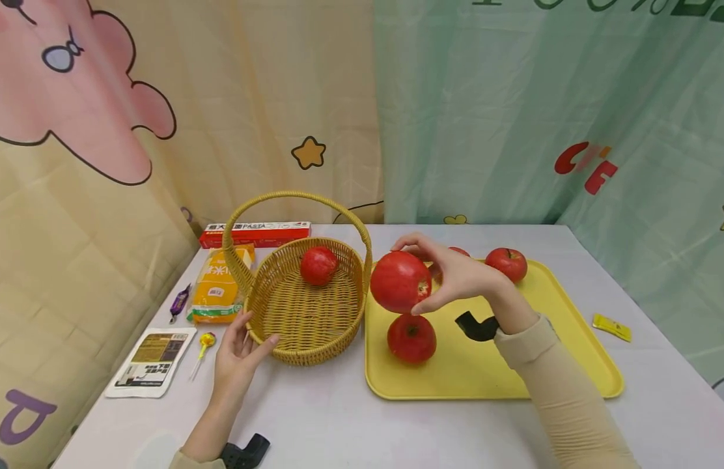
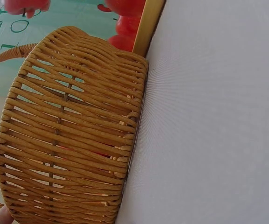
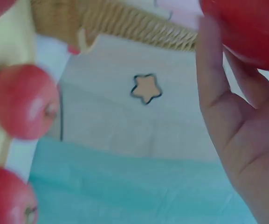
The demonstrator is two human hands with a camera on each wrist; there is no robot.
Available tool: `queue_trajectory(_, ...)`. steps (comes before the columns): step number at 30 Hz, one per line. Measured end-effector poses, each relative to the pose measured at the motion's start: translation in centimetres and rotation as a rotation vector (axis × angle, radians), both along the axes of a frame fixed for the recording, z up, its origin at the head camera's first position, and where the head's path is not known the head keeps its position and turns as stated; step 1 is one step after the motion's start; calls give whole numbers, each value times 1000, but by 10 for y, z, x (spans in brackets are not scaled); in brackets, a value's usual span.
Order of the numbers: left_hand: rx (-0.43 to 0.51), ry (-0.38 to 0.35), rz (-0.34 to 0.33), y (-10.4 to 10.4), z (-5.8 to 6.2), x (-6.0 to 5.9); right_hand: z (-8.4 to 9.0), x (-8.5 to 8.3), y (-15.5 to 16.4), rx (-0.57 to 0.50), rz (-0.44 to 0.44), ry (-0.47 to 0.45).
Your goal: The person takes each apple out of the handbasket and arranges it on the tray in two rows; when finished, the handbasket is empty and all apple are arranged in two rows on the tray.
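Note:
My right hand grips a red apple above the left side of the yellow tray. Its thumb is below the apple and its fingers above; in the right wrist view part of this apple shows at the top right. Thumb and fingers spread, my left hand touches the near-left rim of the wicker basket, where one red apple lies towards the back. On the tray sit a front apple and a back-right apple. Another apple is mostly hidden behind my right hand.
Left of the basket lie a pasta box, an orange bag, a purple candy, a lollipop and a white packet. A yellow wrapped candy lies right of the tray. The basket's tall handle arches upward. Curtains hang behind.

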State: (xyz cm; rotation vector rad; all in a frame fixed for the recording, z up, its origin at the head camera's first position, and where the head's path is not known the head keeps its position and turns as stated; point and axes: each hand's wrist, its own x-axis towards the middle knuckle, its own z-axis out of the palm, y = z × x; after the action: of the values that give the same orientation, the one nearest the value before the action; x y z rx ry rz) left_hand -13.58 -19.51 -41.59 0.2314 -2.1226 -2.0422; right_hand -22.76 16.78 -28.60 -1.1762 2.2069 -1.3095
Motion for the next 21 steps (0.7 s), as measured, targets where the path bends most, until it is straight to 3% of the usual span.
queue_trajectory(6,-12,-5,7,0,0,0,-27,6,50,-54,-193,91)
queue_trajectory(12,-1,-5,14,0,0,0,-53,9,82,-58,-269,105)
queue_trajectory(21,5,13,7,0,-2,-1,-80,15,104,-10,-366,86)
